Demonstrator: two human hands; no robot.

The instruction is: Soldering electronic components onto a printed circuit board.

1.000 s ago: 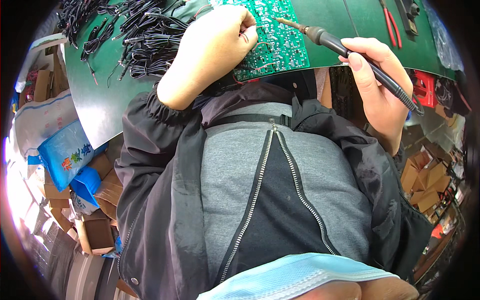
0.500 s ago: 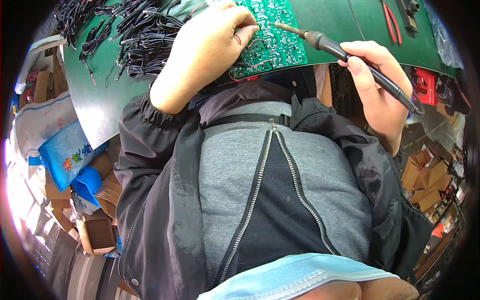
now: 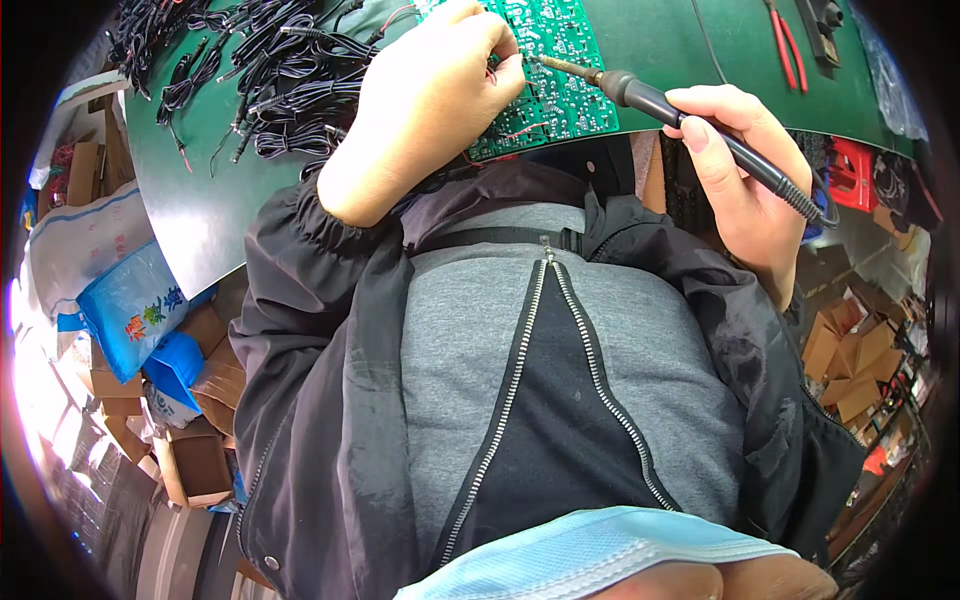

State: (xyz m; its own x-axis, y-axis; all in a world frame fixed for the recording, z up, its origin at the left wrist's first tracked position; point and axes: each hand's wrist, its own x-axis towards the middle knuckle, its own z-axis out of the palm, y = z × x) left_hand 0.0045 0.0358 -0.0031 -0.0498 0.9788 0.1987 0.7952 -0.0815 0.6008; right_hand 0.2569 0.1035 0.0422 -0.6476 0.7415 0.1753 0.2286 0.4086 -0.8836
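A green circuit board (image 3: 580,90) dotted with small solder points lies at the near edge of the table. Over its left part, my left hand (image 3: 430,95) is closed in a pinch, thumb against forefinger, with a bit of thin red wire (image 3: 491,74) showing between the fingers. The wire's end is hidden. My right hand (image 3: 745,165) grips the black handle of a soldering iron (image 3: 650,100) like a pen. Its tip points left and is at the board close to my left fingertips; whether it touches cannot be made out.
Bundles of black cables (image 3: 290,90) are heaped on the green table (image 3: 190,225) to the left. Red-handled pliers (image 3: 787,50) lie at the far right beside a dark tool (image 3: 820,30). Cardboard boxes (image 3: 850,350) stand below on the right, and a blue bag (image 3: 130,310) on the left.
My left hand has shifted slightly right over the board. The soldering iron has moved a little left and down, bringing its tip nearer my left fingers. The board has slid slightly right.
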